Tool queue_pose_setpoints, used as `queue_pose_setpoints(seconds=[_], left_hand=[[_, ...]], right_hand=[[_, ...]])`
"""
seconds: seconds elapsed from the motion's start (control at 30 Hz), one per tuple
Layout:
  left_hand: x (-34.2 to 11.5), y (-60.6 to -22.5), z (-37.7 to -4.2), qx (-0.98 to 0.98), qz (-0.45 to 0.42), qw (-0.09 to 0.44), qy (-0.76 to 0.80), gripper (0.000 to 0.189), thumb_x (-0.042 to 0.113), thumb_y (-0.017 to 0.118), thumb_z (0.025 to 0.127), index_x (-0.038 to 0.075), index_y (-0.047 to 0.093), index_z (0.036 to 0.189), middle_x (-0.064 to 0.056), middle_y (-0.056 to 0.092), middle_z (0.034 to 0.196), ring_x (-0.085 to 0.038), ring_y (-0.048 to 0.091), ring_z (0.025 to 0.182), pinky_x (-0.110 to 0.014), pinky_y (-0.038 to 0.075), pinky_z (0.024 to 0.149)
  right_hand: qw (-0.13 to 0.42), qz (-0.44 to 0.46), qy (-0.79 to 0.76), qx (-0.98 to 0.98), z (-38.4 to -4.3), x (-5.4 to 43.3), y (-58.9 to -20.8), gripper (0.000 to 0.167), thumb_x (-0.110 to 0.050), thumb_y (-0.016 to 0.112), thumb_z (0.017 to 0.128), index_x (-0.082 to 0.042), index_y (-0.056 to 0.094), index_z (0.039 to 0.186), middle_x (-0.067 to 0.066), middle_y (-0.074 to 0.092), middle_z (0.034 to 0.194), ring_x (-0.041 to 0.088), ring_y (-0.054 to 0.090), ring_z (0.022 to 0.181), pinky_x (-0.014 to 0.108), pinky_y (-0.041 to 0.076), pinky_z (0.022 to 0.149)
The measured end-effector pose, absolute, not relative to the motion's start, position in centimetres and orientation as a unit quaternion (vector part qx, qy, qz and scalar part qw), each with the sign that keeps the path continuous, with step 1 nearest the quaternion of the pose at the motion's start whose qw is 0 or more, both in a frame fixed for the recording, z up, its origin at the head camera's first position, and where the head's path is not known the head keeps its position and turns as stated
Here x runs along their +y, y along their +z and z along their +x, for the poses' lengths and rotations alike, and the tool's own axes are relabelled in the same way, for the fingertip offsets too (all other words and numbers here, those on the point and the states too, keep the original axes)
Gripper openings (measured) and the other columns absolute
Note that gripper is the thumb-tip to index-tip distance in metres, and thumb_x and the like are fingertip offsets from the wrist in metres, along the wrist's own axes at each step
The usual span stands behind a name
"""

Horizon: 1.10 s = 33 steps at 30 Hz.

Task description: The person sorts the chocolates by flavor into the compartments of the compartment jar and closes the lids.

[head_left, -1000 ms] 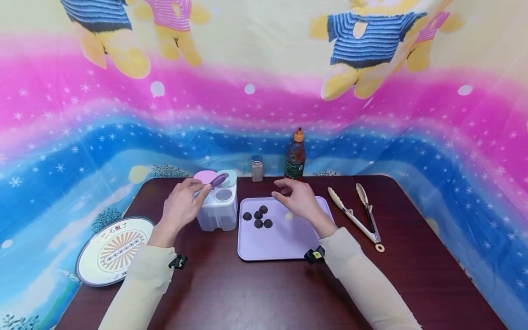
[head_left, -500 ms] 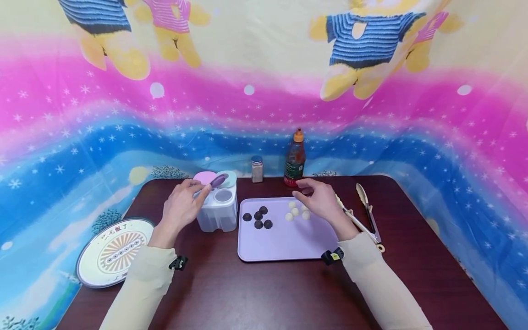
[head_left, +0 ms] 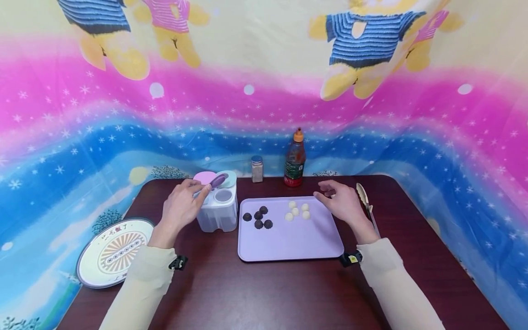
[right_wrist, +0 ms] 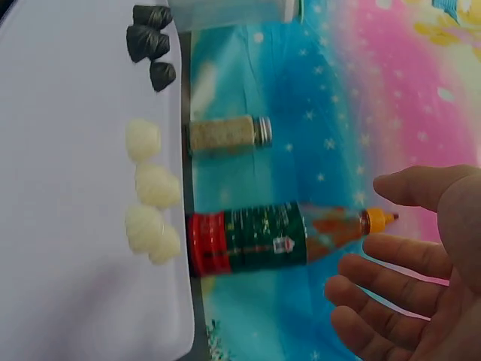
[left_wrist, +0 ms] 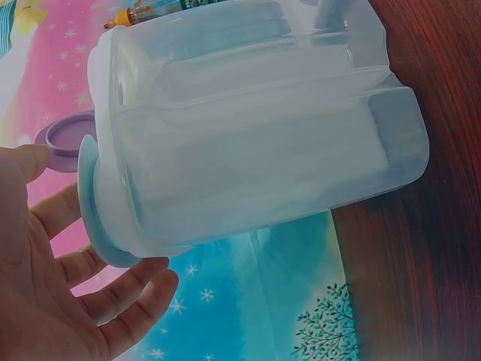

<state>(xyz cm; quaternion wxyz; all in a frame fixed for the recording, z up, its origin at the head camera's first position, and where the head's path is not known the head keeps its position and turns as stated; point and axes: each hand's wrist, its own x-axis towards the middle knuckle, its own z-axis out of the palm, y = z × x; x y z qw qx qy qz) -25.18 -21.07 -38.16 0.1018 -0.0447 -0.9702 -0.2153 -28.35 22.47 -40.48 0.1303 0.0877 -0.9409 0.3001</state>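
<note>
One round purple lid point(head_left: 218, 180), with a raised ring on its face, stands tilted at the top of a frosted, translucent plastic box point(head_left: 217, 216), pinched at its edge by the left of the two hands point(head_left: 179, 205), whose other fingers spread loosely. A circular opening shows beside it, with flat, smooth pink point(head_left: 204, 177) and teal point(head_left: 229, 176) lids behind. The right hand point(head_left: 341, 200) holds nothing; its fingers curve gently apart near the corner of a matte lilac tray point(head_left: 284, 244). On the tray sit five dark, ridged lumps point(head_left: 258, 215) and five cream, rounded ones point(head_left: 294, 211). Tongs point(head_left: 363, 196) lie partly hidden behind the right arm. Beyond the tray, a small jar point(head_left: 257, 171) and a sauce bottle point(head_left: 294, 167) stand on the glossy, wood-grained worktop point(head_left: 264, 298); a rimmed oval plate point(head_left: 91, 256) lies at left.
</note>
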Motion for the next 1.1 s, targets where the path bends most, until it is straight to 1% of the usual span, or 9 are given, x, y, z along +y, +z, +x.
queue_pose_setpoints(seconds=[0.2,0.23,0.33,0.43,0.47,0.53,0.6,0.77,1.1], left_hand=[[-21.1,-38.2,-25.2,-0.971,-0.045,0.101,-0.214,0.074,0.064,0.027,0.102,0.009,0.063,0.135,-0.015,0.051,0.147,-0.042,0.045,0.136,-0.067,0.047,0.096],[-21.2,-38.3,-25.2,-0.971,-0.045,0.101,-0.214,0.073,0.064,0.027,0.102,0.009,0.064,0.135,-0.014,0.051,0.147,-0.041,0.045,0.136,-0.066,0.047,0.096],[-21.2,-38.3,-25.2,-0.97,-0.046,0.103,-0.215,0.073,0.065,0.027,0.102,0.01,0.065,0.134,-0.013,0.052,0.146,-0.041,0.046,0.136,-0.066,0.047,0.095],[-21.2,-38.4,-25.2,-0.97,-0.047,0.104,-0.216,0.074,0.065,0.027,0.102,0.01,0.065,0.133,-0.013,0.052,0.146,-0.041,0.046,0.136,-0.066,0.047,0.094],[-21.2,-38.4,-25.2,-0.97,-0.047,0.104,-0.216,0.074,0.065,0.027,0.102,0.01,0.065,0.133,-0.013,0.052,0.146,-0.041,0.045,0.136,-0.066,0.048,0.094],[-21.2,-38.4,-25.2,-0.97,-0.048,0.105,-0.216,0.074,0.065,0.027,0.102,0.01,0.065,0.134,-0.013,0.052,0.146,-0.041,0.045,0.136,-0.066,0.048,0.094],[-21.2,-38.4,-25.2,-0.97,-0.049,0.106,-0.215,0.074,0.064,0.027,0.102,0.01,0.065,0.134,-0.013,0.052,0.147,-0.041,0.045,0.136,-0.066,0.048,0.094],[-21.2,-38.4,-25.2,-0.969,-0.048,0.108,-0.215,0.073,0.064,0.028,0.102,0.01,0.065,0.133,-0.013,0.052,0.146,-0.041,0.046,0.136,-0.066,0.048,0.094],[-21.2,-38.2,-25.2,-0.97,-0.048,0.104,-0.214,0.072,0.064,0.028,0.102,0.01,0.065,0.134,-0.013,0.052,0.146,-0.039,0.045,0.137,-0.065,0.048,0.094]], right_hand=[[0.124,0.072,0.288,-0.947,-28.1,24.1,-41.0,0.049,-0.044,0.068,0.092,-0.011,0.066,0.128,0.014,0.073,0.117,0.031,0.071,0.101,0.05,0.054,0.087],[0.122,0.069,0.286,-0.948,-28.1,24.4,-41.1,0.049,-0.045,0.067,0.093,-0.01,0.066,0.128,0.014,0.073,0.117,0.031,0.071,0.102,0.051,0.051,0.094],[0.118,0.056,0.274,-0.953,-27.8,25.3,-41.3,0.053,-0.05,0.065,0.093,-0.011,0.065,0.129,0.015,0.074,0.113,0.032,0.07,0.103,0.056,0.047,0.096],[0.119,0.037,0.263,-0.957,-27.6,26.3,-41.6,0.056,-0.055,0.064,0.091,-0.013,0.066,0.128,0.014,0.075,0.11,0.032,0.07,0.102,0.057,0.046,0.093],[0.119,0.029,0.259,-0.958,-27.5,26.6,-41.7,0.058,-0.057,0.064,0.091,-0.013,0.066,0.127,0.014,0.075,0.11,0.032,0.07,0.102,0.057,0.048,0.087],[0.118,0.013,0.255,-0.96,-27.4,27.1,-41.8,0.061,-0.062,0.063,0.089,-0.013,0.067,0.127,0.014,0.075,0.111,0.031,0.07,0.102,0.056,0.048,0.085],[0.113,-0.001,0.249,-0.962,-27.2,27.7,-41.9,0.061,-0.061,0.064,0.089,-0.013,0.066,0.126,0.014,0.074,0.113,0.032,0.069,0.103,0.056,0.048,0.084],[0.089,-0.02,0.226,-0.97,-26.9,28.9,-42.1,0.055,-0.051,0.066,0.091,-0.012,0.064,0.13,0.016,0.071,0.119,0.037,0.065,0.105,0.058,0.047,0.08],[0.042,-0.059,0.165,-0.984,-26.8,31.3,-43.1,0.07,-0.065,0.061,0.088,-0.012,0.059,0.134,0.017,0.068,0.124,0.042,0.063,0.102,0.051,0.044,0.067]])
